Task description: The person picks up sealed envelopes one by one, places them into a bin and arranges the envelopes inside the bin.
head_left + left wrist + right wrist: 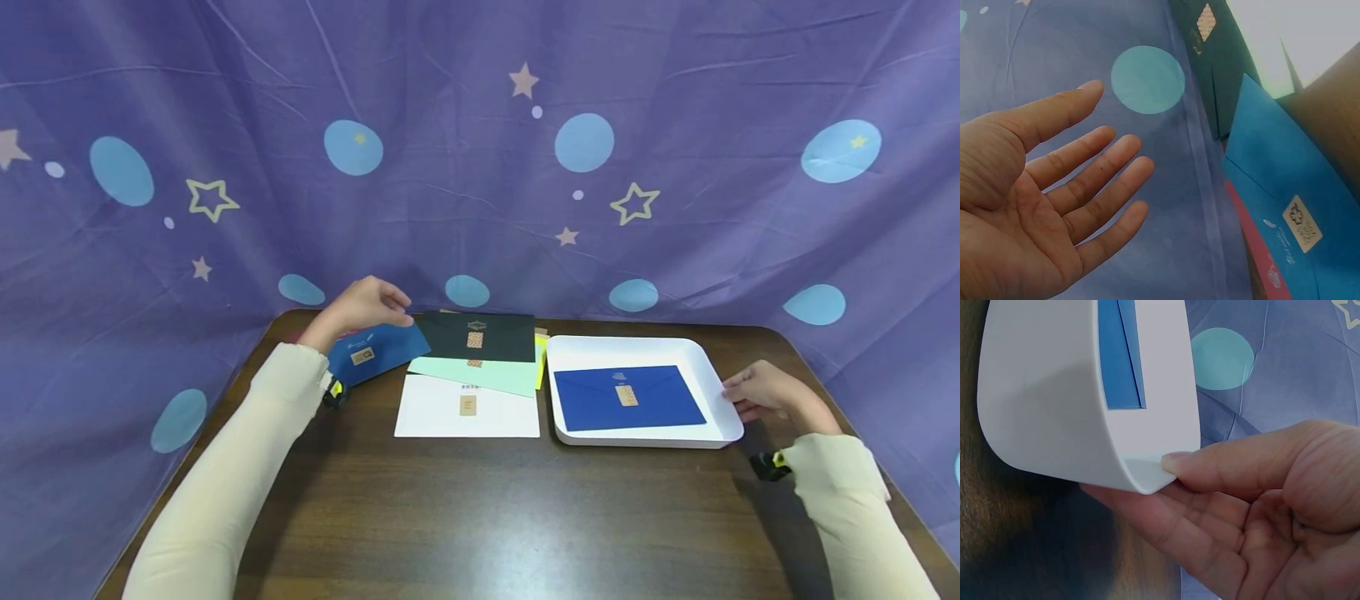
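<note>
Right hand (768, 390) is pinching the white tray (637, 443), empty left hand (367, 303) is hanging spread by the blue envelope (397, 346).
Tray's sitting right of center in the head view, navy envelope (660, 400) lying inside; it's looking light, stiff, kinda slick, so I'm guessing the rim's best. Envelopes are probably bending easily, so I'd be pinching a free edge. Left wrist cam is revealing more of the red envelope (1269, 275) under the blue one; right wrist cam is showing thumb inside the rim, fingers underneath.

Brown table (480, 517), envelopes (427, 410), white tray (622, 353)
</note>
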Demonstrator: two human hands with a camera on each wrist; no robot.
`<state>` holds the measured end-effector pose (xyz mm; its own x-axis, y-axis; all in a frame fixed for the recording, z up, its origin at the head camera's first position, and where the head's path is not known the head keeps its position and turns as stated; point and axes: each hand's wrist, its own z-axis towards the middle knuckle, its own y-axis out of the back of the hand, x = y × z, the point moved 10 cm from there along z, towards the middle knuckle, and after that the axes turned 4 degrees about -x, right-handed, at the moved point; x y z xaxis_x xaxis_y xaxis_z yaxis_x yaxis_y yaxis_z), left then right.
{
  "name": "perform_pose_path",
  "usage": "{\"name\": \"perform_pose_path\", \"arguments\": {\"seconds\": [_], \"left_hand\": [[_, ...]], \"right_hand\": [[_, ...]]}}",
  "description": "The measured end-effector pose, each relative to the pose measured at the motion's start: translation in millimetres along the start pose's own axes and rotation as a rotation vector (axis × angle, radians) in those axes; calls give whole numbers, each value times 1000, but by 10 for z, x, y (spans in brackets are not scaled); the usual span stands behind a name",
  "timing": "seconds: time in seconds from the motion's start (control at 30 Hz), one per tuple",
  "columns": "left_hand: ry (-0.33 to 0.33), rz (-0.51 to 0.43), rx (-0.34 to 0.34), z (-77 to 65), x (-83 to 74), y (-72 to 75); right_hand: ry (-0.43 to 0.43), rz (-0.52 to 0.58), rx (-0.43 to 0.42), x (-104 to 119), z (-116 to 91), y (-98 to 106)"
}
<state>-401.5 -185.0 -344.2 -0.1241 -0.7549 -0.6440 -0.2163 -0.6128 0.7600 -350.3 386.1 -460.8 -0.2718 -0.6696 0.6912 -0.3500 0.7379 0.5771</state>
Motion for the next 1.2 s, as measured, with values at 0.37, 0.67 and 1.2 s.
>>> {"name": "perform_pose_path", "arguments": {"seconds": [0.37,0.67,1.2], "left_hand": [[31,30,67,-10,266,-230],[29,61,103,-9,342,-395],[153,110,41,11,666,-192]], "right_hand": [[-4,-9,-2,-4,5,-13],[-6,-14,-3,-2,5,-8],[-15,-7,-7,-1,-2,3]]}}
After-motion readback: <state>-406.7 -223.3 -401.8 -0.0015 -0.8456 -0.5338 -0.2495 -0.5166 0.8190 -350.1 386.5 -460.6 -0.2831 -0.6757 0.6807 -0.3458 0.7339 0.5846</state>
